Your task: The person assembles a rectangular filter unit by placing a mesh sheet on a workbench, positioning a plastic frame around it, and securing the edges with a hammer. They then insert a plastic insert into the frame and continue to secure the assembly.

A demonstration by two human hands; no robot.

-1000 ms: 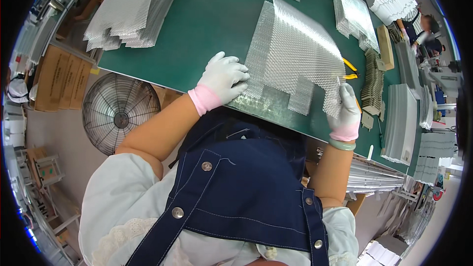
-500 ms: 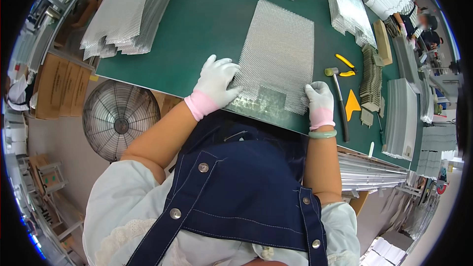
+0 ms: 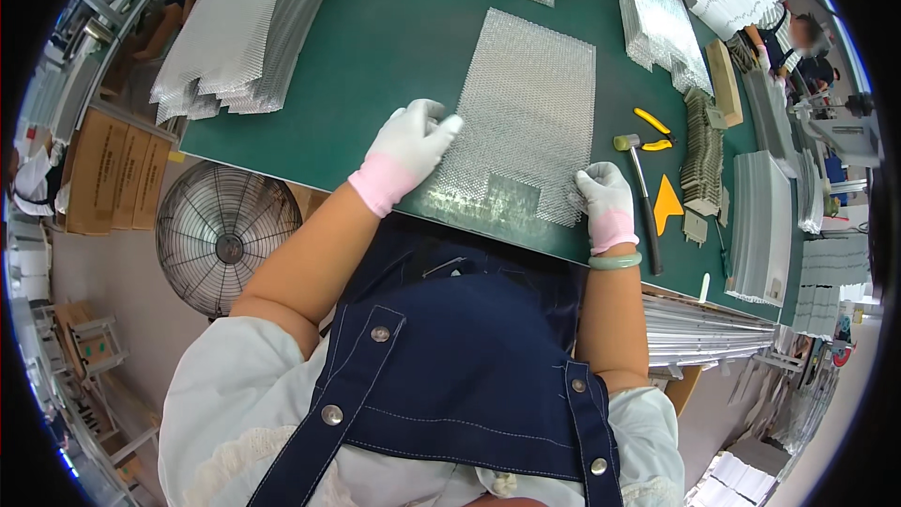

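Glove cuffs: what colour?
The cuffs are pink; clearest in the head view.

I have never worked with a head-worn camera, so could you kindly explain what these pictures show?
No machine is involved: a person is working without one. A wide fisheye camera on the head looks down, so edges bend and the person's blue apron shows below. On the green table lies a silvery mesh sheet, notched along its near edge. The white-gloved left hand is at its left edge, the white-gloved right hand at its lower right corner; whether either grips it is hard to tell. A mesh stack sits at the left; a hammer, a yellow-handled tool and an orange triangular piece lie to the right.
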